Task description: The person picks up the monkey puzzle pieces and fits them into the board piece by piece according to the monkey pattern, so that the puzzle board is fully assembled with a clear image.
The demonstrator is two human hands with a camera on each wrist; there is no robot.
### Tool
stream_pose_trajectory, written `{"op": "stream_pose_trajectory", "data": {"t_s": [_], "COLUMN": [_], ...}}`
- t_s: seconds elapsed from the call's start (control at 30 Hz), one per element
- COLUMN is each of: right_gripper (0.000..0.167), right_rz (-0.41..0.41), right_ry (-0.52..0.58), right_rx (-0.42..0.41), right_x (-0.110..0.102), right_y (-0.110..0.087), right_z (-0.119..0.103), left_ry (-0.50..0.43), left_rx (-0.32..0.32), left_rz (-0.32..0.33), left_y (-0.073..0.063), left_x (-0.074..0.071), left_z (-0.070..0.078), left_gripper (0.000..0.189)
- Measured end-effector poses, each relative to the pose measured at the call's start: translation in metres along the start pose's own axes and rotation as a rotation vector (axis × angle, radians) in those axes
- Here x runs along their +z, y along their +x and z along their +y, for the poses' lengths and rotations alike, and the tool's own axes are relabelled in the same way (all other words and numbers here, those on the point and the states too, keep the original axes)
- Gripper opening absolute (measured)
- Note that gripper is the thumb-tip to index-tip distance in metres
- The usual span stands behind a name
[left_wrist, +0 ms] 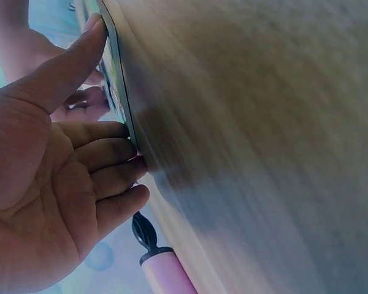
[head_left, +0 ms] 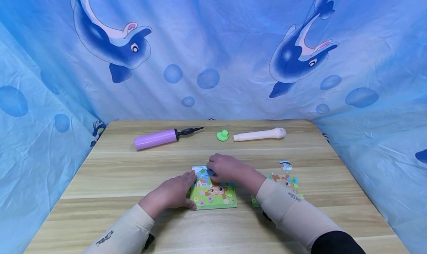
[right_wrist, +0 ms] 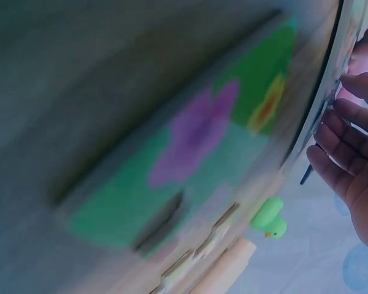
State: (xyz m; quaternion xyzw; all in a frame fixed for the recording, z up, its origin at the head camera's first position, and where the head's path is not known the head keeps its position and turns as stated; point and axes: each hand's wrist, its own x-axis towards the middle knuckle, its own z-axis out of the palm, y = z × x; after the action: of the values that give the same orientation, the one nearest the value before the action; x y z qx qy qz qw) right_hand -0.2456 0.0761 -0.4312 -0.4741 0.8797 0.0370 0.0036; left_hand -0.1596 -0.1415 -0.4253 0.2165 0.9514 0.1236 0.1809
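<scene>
A flat, thin-edged square puzzle board (head_left: 213,201), glossy and printed with 1 brown monkey, small flowers, green grass and an orange-roofed house, lies between the 2 hands; the left hand (head_left: 176,191) rests along its left edge, 4 nearly straight fingers side by side and the thumb well apart from them at the near corner, touching rather than gripping; the right hand (head_left: 227,168) is bent over the board's far right part, its fingertips down at the surface, though whether they pinch a piece or merely press cannot be told; to the right of that hand, partly under its forearm, lie flat puzzle pieces (head_left: 282,177) with knobbed, notched outlines and another monkey print, their count hidden by the beige, smooth fabric right sleeve (head_left: 293,209); a matching left sleeve (head_left: 123,230) covers the other forearm, each with dark lettering. Beyond the left hand lies 1 purple cylindrical hand pump (head_left: 156,139) with a tapered black nozzle; straight beyond the right hand sits 1 rounded bright green toy duck (head_left: 222,135); just right of the duck, farther out than the right hand, lies 1 pale pink microphone-shaped toy (head_left: 257,135); under both hands spreads a pale, streaky wood-grain table (head_left: 116,183); past it hangs a creased blue cloth (head_left: 230,31) with 2 large printed dolphins (head_left: 288,61).
</scene>
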Motion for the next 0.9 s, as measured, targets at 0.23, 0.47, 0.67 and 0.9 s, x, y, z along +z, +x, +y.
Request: {"op": "stream_pose_trajectory", "data": {"t_s": [0.23, 0.47, 0.67, 0.9], "right_gripper": [0.024, 0.021, 0.021, 0.026], "right_rz": [0.009, 0.043, 0.046, -0.030], "right_ry": [-0.031, -0.052, -0.071, 0.063], "right_rx": [-0.008, -0.028, -0.032, 0.043], "right_x": [0.002, 0.004, 0.005, -0.003], "right_y": [0.005, 0.004, 0.003, -0.001], "right_z": [-0.008, -0.011, -0.014, -0.012], "left_ry": [0.020, 0.020, 0.015, 0.011], "left_rx": [0.009, 0.009, 0.007, 0.009], "left_rz": [0.012, 0.021, 0.020, 0.014], "left_y": [0.000, 0.001, 0.001, 0.000], "left_x": [0.002, 0.004, 0.003, 0.001], "left_z": [0.000, -0.001, 0.000, 0.000], "left_gripper": [0.102, 0.103, 0.102, 0.101]}}
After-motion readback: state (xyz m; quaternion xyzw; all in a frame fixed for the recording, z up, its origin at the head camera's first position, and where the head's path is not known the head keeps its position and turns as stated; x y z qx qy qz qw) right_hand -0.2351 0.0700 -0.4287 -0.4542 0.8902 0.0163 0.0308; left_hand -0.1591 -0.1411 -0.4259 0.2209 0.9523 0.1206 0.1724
